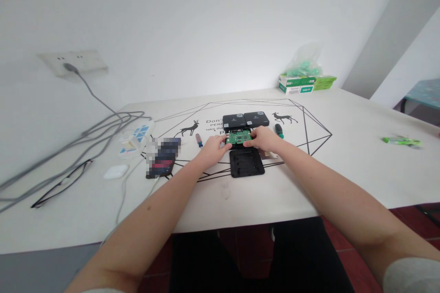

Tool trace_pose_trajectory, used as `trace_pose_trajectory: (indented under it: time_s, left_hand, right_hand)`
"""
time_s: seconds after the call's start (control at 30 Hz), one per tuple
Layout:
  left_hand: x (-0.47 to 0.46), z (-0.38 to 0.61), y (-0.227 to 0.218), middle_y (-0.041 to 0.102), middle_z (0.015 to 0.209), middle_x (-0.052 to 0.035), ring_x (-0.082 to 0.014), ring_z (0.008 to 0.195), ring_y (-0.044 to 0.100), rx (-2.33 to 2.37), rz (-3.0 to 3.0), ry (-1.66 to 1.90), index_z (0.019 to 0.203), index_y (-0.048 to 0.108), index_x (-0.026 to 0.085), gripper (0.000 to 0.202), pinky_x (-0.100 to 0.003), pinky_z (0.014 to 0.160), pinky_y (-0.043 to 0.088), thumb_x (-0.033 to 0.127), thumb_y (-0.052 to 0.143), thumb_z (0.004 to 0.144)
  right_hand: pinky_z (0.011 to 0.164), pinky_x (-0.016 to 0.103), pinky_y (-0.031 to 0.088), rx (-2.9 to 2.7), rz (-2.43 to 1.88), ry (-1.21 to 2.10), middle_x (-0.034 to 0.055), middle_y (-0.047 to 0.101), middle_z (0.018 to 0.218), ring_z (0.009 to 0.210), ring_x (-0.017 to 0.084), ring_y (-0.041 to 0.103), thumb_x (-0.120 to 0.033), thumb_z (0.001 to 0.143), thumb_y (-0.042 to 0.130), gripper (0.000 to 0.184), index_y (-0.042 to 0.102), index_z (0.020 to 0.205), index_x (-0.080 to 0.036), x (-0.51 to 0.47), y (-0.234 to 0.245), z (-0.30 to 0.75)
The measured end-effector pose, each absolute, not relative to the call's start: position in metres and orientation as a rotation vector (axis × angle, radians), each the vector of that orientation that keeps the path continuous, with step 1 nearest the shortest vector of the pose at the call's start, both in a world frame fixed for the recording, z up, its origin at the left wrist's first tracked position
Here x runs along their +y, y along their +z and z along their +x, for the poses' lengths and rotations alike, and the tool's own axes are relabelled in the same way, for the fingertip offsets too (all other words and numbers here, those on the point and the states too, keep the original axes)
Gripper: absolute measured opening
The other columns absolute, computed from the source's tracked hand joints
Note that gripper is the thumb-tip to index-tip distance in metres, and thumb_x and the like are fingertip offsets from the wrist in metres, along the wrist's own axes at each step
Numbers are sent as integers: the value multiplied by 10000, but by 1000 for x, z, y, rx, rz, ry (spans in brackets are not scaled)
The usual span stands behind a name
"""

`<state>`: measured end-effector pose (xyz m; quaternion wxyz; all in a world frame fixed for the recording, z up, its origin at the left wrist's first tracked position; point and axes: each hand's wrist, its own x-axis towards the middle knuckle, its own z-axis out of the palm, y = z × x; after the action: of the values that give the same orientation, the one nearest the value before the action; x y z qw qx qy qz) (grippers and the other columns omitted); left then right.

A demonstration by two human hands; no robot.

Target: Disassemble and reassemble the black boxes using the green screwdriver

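A green circuit board [239, 137] lies in a black case base in the middle of the table. My left hand [215, 149] grips its left edge, thumb in front and fingers behind. On the right edge, my right hand [263, 139] grips the board the same way. Just in front lies a black plastic cover [246, 163], its inner side up. Behind the board sit two closed black boxes, the left box [234, 121] and the right box [257, 119]. Whether my fingers hold the board alone or the case too is hard to make out.
A small screwdriver [199, 140] lies to the left, a dark green-handled tool [279, 131] to the right. Further left are a phone [164, 158], a white case [116, 172], a power strip [139, 135], glasses [62, 185] and cables. Small boxes [297, 83] stand at the back right.
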<state>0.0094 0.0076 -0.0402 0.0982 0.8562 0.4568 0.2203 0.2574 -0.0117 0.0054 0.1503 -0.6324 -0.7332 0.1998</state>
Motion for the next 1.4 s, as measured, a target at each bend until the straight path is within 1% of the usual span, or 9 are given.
trace_pose_trajectory:
  time_s: [0.23,0.4,0.57,0.77,0.9,1.0,1.17,1.3,1.4]
  left_hand:
    - [4,13,-35,786,1027,-105,-297,994,716,1383,2471,698,1035,777,182,264,-399,915,547,359,601,949]
    - [0,15,-33,803,1070,-91,-284,1007,736,1435,2389,733,1082,788,187,271,-381,920,569,317,617,918]
    - [-1,14,-34,807,1103,-69,-261,1011,738,1449,2343,770,1335,724,188,450,-375,951,581,310,630,912]
    - [2,11,-37,786,1101,-113,-278,1058,715,1363,2541,689,1149,809,189,323,-410,1026,553,302,568,966]
    - [2,10,-37,769,1098,-121,-275,1091,706,1341,2592,664,1143,808,190,330,-409,1043,545,295,537,987]
    - [0,11,-36,771,1118,-122,-274,1111,703,1331,2599,653,1150,803,183,334,-404,1056,536,293,530,993]
    - [0,8,-32,793,1173,-109,-269,1097,728,1432,2474,687,1329,717,164,387,-393,1022,546,271,527,1009]
    - [7,-4,-25,771,1285,-107,-262,1204,697,1799,2422,663,1338,700,180,399,-404,1075,513,175,455,1024]
    - [11,-14,-22,760,1293,-143,-317,1218,677,1979,2388,609,1313,717,178,426,-451,1042,521,119,464,974]
  right_hand:
    - [620,288,419,-2110,-1837,498,60,734,690,685,208,686,-477,807,869,335,767,766,-160,-10,3,256]
    - [783,262,516,-2027,-1792,488,95,813,1136,993,222,754,-366,775,914,460,766,1171,-185,-6,-6,256]
    - [725,253,521,-2014,-1789,537,66,817,1037,879,195,749,-376,790,901,398,788,1124,-194,-6,-8,258]
    - [785,272,524,-2068,-1732,533,80,826,1000,882,218,749,-293,814,846,244,834,1033,-185,-7,-3,259]
    - [790,281,518,-2108,-1694,525,74,823,887,841,228,744,-313,827,826,150,842,914,-192,-9,-3,258]
    - [777,288,523,-2102,-1693,518,70,825,890,814,223,742,-358,839,813,195,838,956,-205,-9,-1,259]
    - [1001,398,517,-1886,-1890,297,144,785,1227,1164,311,713,-396,925,687,300,792,1119,-194,0,12,283]
    - [975,439,544,-1653,-2178,142,235,663,1384,1186,341,705,-452,935,664,489,687,1319,-149,11,15,320]
    - [895,432,565,-1655,-2339,314,271,708,1228,1098,358,720,-472,840,794,607,687,1289,-77,18,9,341]
